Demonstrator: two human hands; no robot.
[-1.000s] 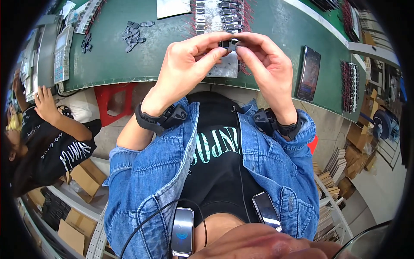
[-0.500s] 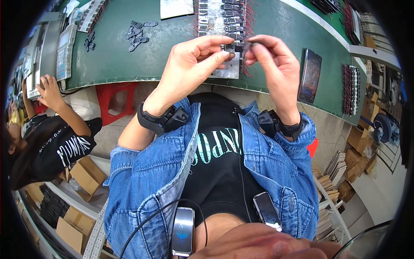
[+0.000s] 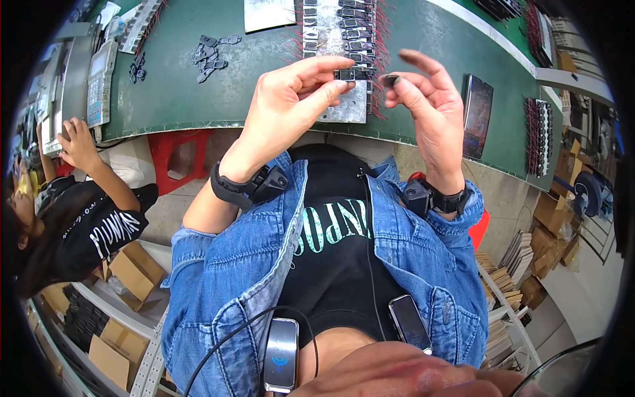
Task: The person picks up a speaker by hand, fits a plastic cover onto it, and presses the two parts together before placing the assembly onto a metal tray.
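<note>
Left hand (image 3: 288,106) pinching small black component (image 3: 348,75) above grey tray (image 3: 344,109) on green worktop (image 3: 178,99). Right hand (image 3: 426,109) pinching tiny dark piece (image 3: 391,80) just beside. Best aligned squarely, component held steady, pressed gently.

We look down on a long green workbench (image 3: 198,99) over a pale concrete floor (image 3: 509,198). Cardboard boxes (image 3: 135,271) sit on shelving at lower left, near a red stool (image 3: 175,155).

Small black part (image 3: 391,80) mostly hidden by right-hand fingers (image 3: 405,88), component tray (image 3: 338,40) cut off at top edge
</note>
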